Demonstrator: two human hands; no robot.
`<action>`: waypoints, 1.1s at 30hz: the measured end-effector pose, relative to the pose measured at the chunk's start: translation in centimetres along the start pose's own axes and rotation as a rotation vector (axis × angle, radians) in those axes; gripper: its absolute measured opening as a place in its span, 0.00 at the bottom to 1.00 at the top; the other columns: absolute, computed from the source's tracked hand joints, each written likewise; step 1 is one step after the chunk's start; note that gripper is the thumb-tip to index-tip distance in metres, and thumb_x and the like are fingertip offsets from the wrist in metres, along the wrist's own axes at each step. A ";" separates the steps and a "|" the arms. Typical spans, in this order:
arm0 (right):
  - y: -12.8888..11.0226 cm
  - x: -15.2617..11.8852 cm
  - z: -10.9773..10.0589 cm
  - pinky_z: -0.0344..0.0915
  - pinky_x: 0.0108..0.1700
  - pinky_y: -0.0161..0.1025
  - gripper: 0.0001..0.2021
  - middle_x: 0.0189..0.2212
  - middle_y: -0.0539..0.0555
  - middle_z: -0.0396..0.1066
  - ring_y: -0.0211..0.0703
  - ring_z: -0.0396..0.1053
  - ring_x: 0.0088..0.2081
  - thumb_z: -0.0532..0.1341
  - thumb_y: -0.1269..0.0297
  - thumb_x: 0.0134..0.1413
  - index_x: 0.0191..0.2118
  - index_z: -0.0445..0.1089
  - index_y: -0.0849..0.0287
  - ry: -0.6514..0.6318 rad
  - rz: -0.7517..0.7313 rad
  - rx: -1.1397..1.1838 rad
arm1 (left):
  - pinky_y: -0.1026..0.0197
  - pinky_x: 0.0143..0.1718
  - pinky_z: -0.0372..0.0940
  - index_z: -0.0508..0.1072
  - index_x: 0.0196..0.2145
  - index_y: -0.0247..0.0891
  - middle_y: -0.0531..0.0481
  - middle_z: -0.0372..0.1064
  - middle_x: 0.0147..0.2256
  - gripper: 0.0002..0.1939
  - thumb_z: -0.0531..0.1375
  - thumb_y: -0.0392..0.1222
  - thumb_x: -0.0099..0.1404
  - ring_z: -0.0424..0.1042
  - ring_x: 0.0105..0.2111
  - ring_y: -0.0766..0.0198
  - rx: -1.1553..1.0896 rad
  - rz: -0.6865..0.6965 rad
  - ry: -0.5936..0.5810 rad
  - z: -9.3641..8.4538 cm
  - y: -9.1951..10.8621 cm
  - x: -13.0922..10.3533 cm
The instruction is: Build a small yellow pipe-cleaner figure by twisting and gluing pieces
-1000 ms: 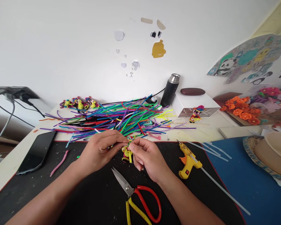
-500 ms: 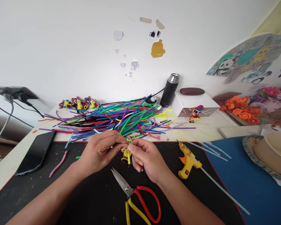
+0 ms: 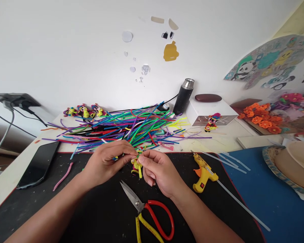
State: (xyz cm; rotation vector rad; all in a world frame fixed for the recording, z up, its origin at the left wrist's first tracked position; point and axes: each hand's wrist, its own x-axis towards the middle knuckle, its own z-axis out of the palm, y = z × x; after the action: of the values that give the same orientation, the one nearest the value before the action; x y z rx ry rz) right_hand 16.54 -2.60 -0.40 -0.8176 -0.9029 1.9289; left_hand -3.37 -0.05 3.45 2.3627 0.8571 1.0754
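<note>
Above the black mat [image 3: 98, 209], my left hand [image 3: 108, 163] and my right hand [image 3: 157, 170] meet, fingertips almost touching. Both pinch a small green and yellow pipe-cleaner piece [image 3: 140, 170]; its yellow end hangs below the fingers. A small colourful figure [image 3: 134, 165] shows just behind the fingertips, partly hidden, and I cannot tell whether it is held. Scissors [image 3: 137, 203] with red and yellow handles lie below the hands, blades apart. Off to the right rests a yellow glue gun [image 3: 204, 173] with a clear glue stick.
Many coloured pipe cleaners [image 3: 139, 125] are heaped behind the mat. A phone [image 3: 39, 165] and a pink piece [image 3: 63, 176] lie left. A black flask [image 3: 183, 98], a white box [image 3: 212, 108] and a small figure [image 3: 212, 123] stand at the back. Several glue sticks [image 3: 226, 160] lie right.
Both hands keep nearly the same pose, with only a slight shift of the fingers. The hanging yellow end has moved very slightly to the right.
</note>
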 end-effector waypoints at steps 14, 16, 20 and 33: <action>-0.1 -0.2 0.1 0.47 0.17 0.31 0.18 0.12 0.37 0.54 0.30 0.54 0.13 0.72 0.49 0.54 0.33 0.70 0.59 -0.012 0.011 -0.001 | 0.63 0.39 0.74 0.80 0.40 0.40 0.47 0.82 0.34 0.06 0.62 0.38 0.74 0.81 0.34 0.61 0.079 0.054 0.008 0.3 -0.3 -0.3; -0.1 -0.2 0.1 0.46 0.17 0.31 0.18 0.12 0.37 0.54 0.30 0.54 0.13 0.72 0.49 0.54 0.32 0.70 0.58 -0.012 0.011 0.004 | 0.64 0.39 0.74 0.80 0.41 0.40 0.47 0.82 0.35 0.05 0.62 0.36 0.74 0.81 0.35 0.61 0.096 0.062 -0.003 0.3 -0.5 -0.4; -0.1 -0.2 0.1 0.46 0.17 0.31 0.18 0.12 0.37 0.54 0.29 0.53 0.13 0.72 0.50 0.54 0.32 0.70 0.59 -0.021 0.014 0.018 | 0.65 0.39 0.72 0.78 0.42 0.39 0.48 0.81 0.35 0.05 0.63 0.33 0.73 0.80 0.36 0.62 0.099 0.054 -0.021 0.4 -0.6 -0.6; -0.2 -0.2 0.0 0.48 0.17 0.30 0.17 0.12 0.37 0.54 0.30 0.54 0.13 0.72 0.50 0.55 0.33 0.70 0.59 -0.044 0.030 0.021 | 0.67 0.37 0.69 0.80 0.36 0.39 0.51 0.79 0.32 0.04 0.65 0.35 0.70 0.76 0.32 0.65 -0.106 -0.235 -0.030 0.2 0.0 -0.4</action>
State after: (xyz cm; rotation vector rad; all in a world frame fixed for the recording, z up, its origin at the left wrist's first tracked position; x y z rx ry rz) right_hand 16.71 -2.75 -0.20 -0.7836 -0.8996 1.9865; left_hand -3.43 -0.30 3.11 2.1239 1.0118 0.9627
